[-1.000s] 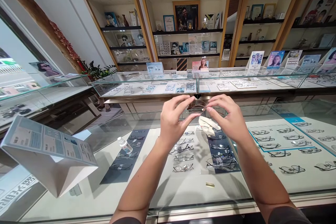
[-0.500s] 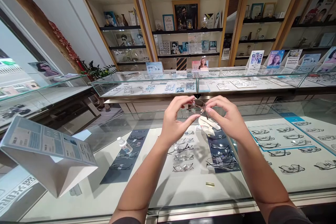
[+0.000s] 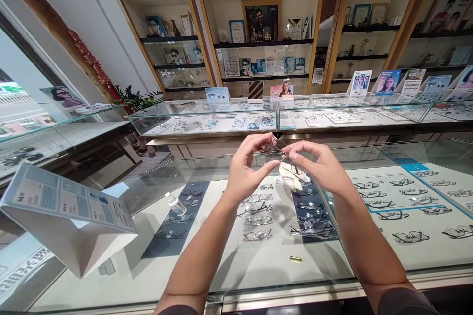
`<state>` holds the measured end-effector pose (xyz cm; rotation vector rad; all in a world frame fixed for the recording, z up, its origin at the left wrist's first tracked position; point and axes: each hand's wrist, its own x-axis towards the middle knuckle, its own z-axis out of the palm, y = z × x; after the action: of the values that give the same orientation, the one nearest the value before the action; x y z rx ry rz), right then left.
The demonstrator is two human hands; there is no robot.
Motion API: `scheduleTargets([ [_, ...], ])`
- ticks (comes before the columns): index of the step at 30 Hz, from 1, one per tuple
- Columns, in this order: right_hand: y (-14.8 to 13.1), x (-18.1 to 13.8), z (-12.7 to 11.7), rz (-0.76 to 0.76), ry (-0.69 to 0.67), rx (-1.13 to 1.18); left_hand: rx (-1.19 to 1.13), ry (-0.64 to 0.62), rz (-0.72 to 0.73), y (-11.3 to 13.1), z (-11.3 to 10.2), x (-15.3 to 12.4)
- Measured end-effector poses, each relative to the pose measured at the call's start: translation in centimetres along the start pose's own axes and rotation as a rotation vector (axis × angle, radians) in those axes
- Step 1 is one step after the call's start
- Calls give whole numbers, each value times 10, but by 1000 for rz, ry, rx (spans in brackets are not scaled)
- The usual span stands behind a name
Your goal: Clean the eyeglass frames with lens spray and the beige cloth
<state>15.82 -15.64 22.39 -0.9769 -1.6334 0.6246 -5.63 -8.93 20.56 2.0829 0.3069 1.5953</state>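
Note:
I hold a thin-framed pair of glasses point(image 3: 280, 148) up over the glass counter point(image 3: 258, 275), between both hands. My left hand point(image 3: 247, 167) pinches the frame's left side with fingers curled. My right hand point(image 3: 322, 167) grips the right side, fingers closed. A white cleaning cloth point(image 3: 291, 176) with red print lies on the counter top just below my right hand. Under the glass lie several rows of spectacle frames point(image 3: 258, 216) on white and dark mats.
A small clear bottle point(image 3: 175, 204) lies on the glass at left. A folded paper stand point(image 3: 70, 216) sits at the near left corner. A small brass piece point(image 3: 295, 259) rests near the front. Further display cases point(image 3: 277, 118) and wall shelves point(image 3: 258, 44) stand behind.
The glasses have tilted and turned between my fingers, and both hands have shifted slightly closer together. The cloth stays on the counter.

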Motion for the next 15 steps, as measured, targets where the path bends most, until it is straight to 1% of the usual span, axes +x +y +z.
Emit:
scheduleTargets([
  [4, -1, 0, -1, 47, -22, 36, 1, 5, -3, 1, 0, 0],
  [9, 2, 4, -3, 79, -75, 170, -47, -6, -10, 1, -1, 0],
  [12, 4, 6, -2, 88, -64, 218, -47, -4, -15, 1, -1, -1],
  [15, 4, 6, -1, 81, -44, 252, -10, -11, -26, 6, -2, -3],
])
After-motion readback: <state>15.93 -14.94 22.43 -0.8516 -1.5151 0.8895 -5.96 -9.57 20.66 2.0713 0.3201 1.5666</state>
